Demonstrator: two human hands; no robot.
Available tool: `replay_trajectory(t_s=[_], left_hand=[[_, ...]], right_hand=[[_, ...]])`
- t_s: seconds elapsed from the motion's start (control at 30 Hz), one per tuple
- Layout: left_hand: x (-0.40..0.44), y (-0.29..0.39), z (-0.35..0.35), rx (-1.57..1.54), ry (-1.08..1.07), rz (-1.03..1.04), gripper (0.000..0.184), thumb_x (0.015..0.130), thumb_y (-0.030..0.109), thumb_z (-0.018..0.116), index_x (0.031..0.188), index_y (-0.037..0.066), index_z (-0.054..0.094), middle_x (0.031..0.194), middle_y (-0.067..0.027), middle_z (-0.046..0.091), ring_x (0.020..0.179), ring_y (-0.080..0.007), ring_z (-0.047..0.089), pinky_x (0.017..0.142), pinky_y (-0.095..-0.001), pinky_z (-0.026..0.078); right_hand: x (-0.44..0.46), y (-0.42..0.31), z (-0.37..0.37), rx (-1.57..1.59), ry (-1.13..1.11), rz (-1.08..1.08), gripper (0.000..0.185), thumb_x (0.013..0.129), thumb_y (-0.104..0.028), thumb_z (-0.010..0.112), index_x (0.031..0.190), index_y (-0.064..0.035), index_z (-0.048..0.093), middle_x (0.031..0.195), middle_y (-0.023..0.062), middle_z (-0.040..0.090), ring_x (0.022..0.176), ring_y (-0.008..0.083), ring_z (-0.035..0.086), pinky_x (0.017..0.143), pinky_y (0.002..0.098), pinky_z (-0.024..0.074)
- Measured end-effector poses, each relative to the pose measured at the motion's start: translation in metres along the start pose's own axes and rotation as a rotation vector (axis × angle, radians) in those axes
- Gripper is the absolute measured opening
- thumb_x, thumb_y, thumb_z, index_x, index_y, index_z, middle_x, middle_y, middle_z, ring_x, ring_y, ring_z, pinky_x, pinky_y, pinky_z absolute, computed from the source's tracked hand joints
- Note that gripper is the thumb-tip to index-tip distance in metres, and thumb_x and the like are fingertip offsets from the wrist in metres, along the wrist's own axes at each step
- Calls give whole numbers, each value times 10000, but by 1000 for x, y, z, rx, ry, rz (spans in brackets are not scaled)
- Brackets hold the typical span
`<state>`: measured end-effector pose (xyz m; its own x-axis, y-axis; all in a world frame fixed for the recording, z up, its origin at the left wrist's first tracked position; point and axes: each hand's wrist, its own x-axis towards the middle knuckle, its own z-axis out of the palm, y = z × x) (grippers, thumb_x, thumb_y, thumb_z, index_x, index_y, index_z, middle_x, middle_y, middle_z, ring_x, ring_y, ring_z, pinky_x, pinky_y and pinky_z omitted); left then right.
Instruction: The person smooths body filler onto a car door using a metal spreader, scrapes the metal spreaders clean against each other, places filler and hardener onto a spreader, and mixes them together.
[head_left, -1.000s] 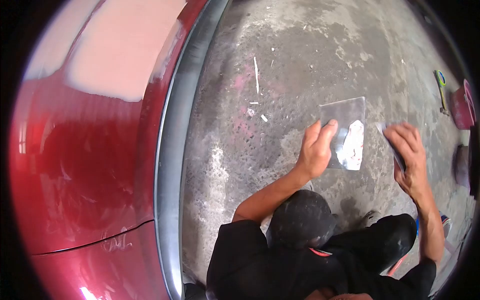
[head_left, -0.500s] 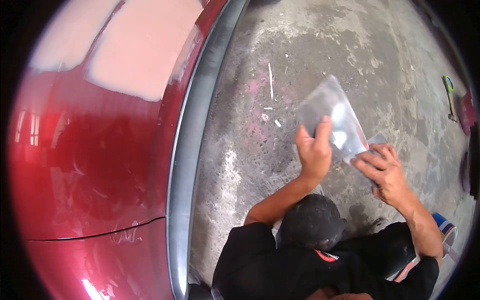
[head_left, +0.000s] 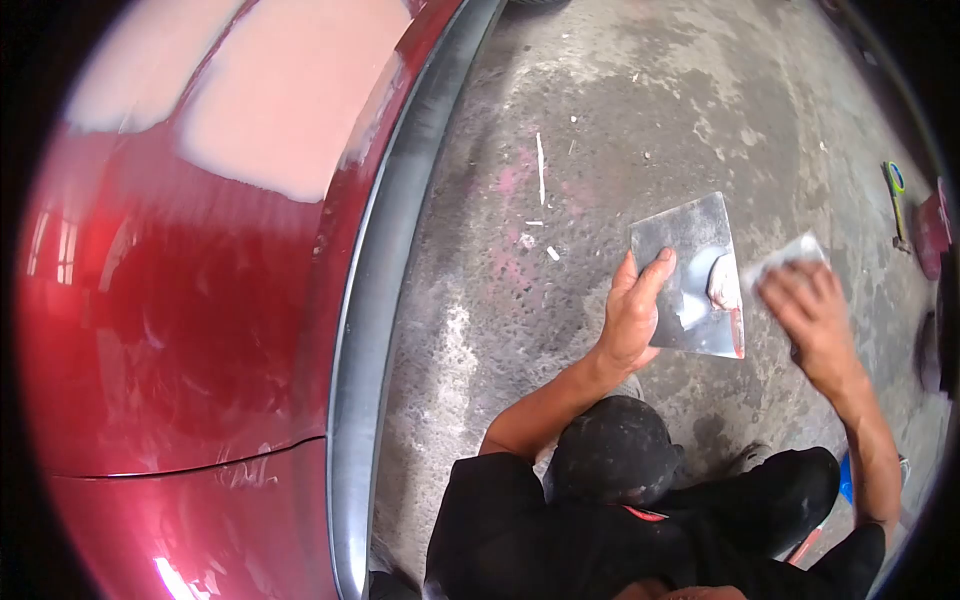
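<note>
My left hand (head_left: 632,308) grips a flat metal plate (head_left: 680,240) by its left side, thumb on top. A lump of whitish paste (head_left: 722,284) lies near the plate's right edge, with a reddish streak below it. To the right of the plate, apart from it, my right hand (head_left: 808,312) holds a thin flat spreader (head_left: 798,254), blurred by motion; its fingers lie over the spreader's face.
On the left stands a red car body (head_left: 190,330) with pale pink filler patches (head_left: 270,100) and a grey sill (head_left: 375,330). White scraps (head_left: 541,170) lie on the concrete floor (head_left: 600,130). A yellow-green tool (head_left: 896,200) and a pink bucket (head_left: 932,235) are at the far right.
The plate and spreader came together half a second ago, with the plate tilted. Now they are apart, the plate is turned back, and the paste on it forms a smaller lump than at first.
</note>
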<state>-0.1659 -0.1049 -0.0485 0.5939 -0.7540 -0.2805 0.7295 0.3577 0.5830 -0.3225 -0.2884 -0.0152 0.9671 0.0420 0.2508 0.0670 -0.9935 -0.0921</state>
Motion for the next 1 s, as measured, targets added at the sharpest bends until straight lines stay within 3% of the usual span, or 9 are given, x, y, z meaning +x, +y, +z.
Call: replay_trajectory(t_s=[0.1,0.23,0.27,0.43,0.5,0.67,0.77,0.83,1.0], left_hand=[[6,-12,3,115,-23,134,187,955,126,486,1114,30,511,1023,-48,598,906,-122,588,776,-296,504],[4,-17,-6,386,-25,200,202,956,126,481,1115,8,524,1018,-55,609,897,-103,572,789,-260,470],[4,-19,-8,381,-22,193,202,956,126,481,1115,8,524,1018,-55,609,897,-103,572,789,-260,470],[6,-15,0,206,93,108,182,943,139,500,1074,15,525,984,-61,608,890,-122,584,772,-279,485],[6,-5,3,17,133,-23,221,916,167,529,1086,26,518,981,-72,606,891,-163,609,762,-339,522],[3,0,-9,-77,166,-218,237,917,152,518,1124,37,499,1032,-77,596,908,-187,620,782,-350,530],[1,7,-1,-21,6,8,219,940,136,488,1130,30,496,1048,-75,594,926,-173,612,800,-339,523],[1,-5,3,54,25,43,201,959,121,464,1127,17,499,1055,-76,597,956,-150,596,810,-316,512],[7,-15,-3,227,1,105,213,962,116,473,1129,-11,506,1073,-84,597,980,-132,573,867,-284,468]], right_hand=[[19,-7,-33,276,76,111,597,570,71,584,1145,-89,610,1148,85,592,1127,325,482,991,439,353],[40,-1,-65,586,-357,36,625,519,86,578,1118,-80,636,1086,93,624,1045,324,510,945,436,385],[42,-11,-63,360,-112,68,603,527,67,610,1108,-86,649,1075,81,629,1038,303,515,938,422,385],[44,-38,-56,389,-259,-125,594,549,57,629,1124,-90,632,1128,78,594,1070,307,499,952,471,378],[38,-50,-45,674,-126,111,661,538,9,662,1184,-110,591,1196,73,548,1113,318,474,998,506,341],[0,-31,-20,228,-129,42,727,503,-36,673,1216,-129,569,1206,67,540,1141,335,453,1018,545,311],[-19,6,-10,-13,-191,-16,660,507,-39,671,1159,-117,609,1152,58,584,1129,322,458,999,524,333],[8,-11,-36,146,-103,192,606,505,-30,685,1105,-103,641,1101,59,618,1098,313,482,984,499,346],[32,-12,-56,400,-258,-13,684,438,52,642,1105,-97,645,1055,71,625,1045,305,502,912,422,384]])
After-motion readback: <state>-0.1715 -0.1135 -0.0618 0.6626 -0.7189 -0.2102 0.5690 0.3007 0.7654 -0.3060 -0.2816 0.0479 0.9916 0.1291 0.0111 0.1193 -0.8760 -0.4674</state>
